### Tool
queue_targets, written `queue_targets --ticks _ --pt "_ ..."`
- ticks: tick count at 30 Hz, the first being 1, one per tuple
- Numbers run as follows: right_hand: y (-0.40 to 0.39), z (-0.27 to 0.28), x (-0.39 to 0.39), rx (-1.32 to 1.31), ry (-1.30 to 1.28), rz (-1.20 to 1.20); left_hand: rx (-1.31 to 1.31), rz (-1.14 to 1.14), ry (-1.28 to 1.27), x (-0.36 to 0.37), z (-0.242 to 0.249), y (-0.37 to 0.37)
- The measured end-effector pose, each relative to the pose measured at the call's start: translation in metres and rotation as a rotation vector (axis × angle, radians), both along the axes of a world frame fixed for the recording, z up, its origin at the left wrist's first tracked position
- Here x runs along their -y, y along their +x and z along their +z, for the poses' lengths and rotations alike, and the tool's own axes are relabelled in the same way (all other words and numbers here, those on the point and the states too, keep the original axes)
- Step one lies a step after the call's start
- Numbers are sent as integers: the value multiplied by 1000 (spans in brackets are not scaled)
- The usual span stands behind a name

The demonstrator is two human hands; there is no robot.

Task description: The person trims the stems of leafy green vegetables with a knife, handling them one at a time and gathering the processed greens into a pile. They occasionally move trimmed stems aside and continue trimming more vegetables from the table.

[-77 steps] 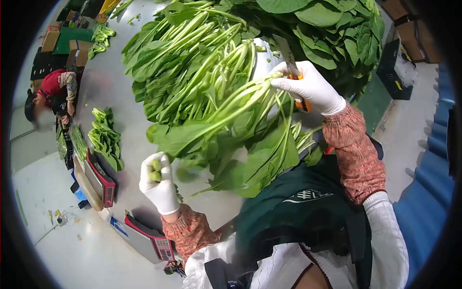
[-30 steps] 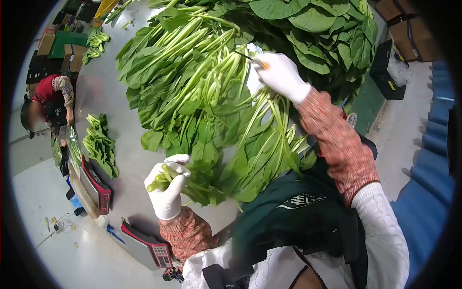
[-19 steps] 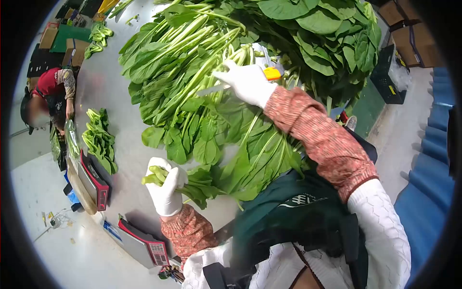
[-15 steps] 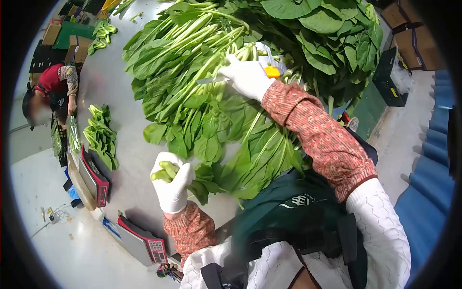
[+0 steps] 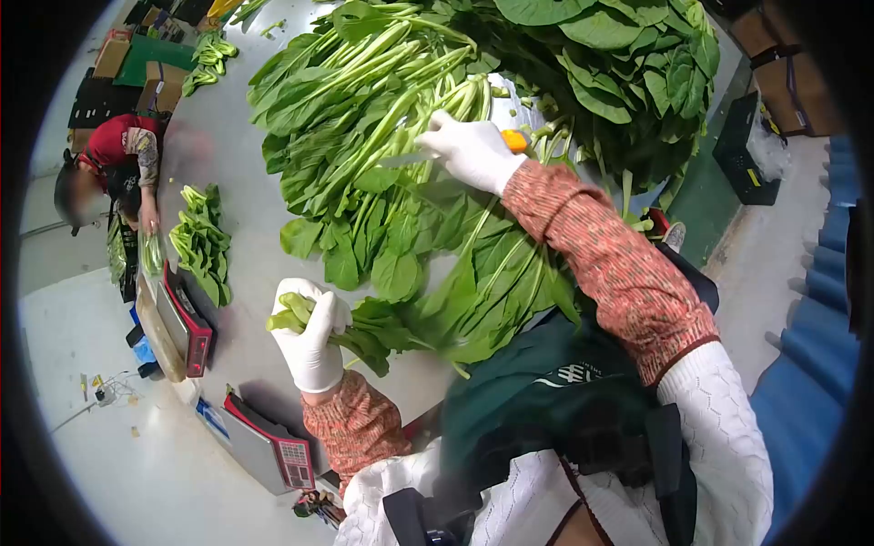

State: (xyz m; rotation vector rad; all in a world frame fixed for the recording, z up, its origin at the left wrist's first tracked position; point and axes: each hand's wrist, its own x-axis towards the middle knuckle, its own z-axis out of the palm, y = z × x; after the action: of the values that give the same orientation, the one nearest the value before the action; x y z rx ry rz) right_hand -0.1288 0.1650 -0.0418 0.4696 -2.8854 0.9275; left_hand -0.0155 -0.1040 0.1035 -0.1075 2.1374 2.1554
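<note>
White-gloved, my left hand is closed around the cut stems of a small bunch of leafy greens, whose leaves trail to the right over the table edge side. My right hand, also gloved, grips a knife by its orange handle. The thin blade points left above the big pile of leafy greens. More loose leaves lie between my hands and my apron. Pale stem ends cluster just above the right hand.
A tall heap of broad leaves stands at the upper right. Two red-edged scales line the table's left side. Small bunches lie farther left. A co-worker in red bends over the table. A black crate sits at right.
My left hand has shifted slightly left with the bunch, turning so that more leaves show to its right. My right hand with the knife has barely moved. The co-worker's hand is lower.
</note>
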Motion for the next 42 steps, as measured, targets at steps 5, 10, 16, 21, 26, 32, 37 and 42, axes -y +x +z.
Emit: queue_targets --ticks 5,10,16,21,26,32,37,42 --pt "-5 -16 3 -1 81 -50 -66 38 -23 9 8 11" --pt "42 59 -32 183 -364 48 -105 120 -50 24 14 15" --pt "71 98 -68 169 -222 -82 -277 52 -596 -9 27 5" --pt "101 133 -37 274 -595 148 -732 -329 -876 -82 30 -5" --pt "122 123 -36 147 -701 5 -431 -391 -661 -93 17 -7" --pt "136 90 -24 159 -388 -133 -361 -412 -606 -95 0 -5" --pt "135 86 -28 566 -985 -139 -299 -369 -608 -86 -5 -5" --pt "136 90 -5 195 -737 25 -148 -380 -572 -83 -22 2"
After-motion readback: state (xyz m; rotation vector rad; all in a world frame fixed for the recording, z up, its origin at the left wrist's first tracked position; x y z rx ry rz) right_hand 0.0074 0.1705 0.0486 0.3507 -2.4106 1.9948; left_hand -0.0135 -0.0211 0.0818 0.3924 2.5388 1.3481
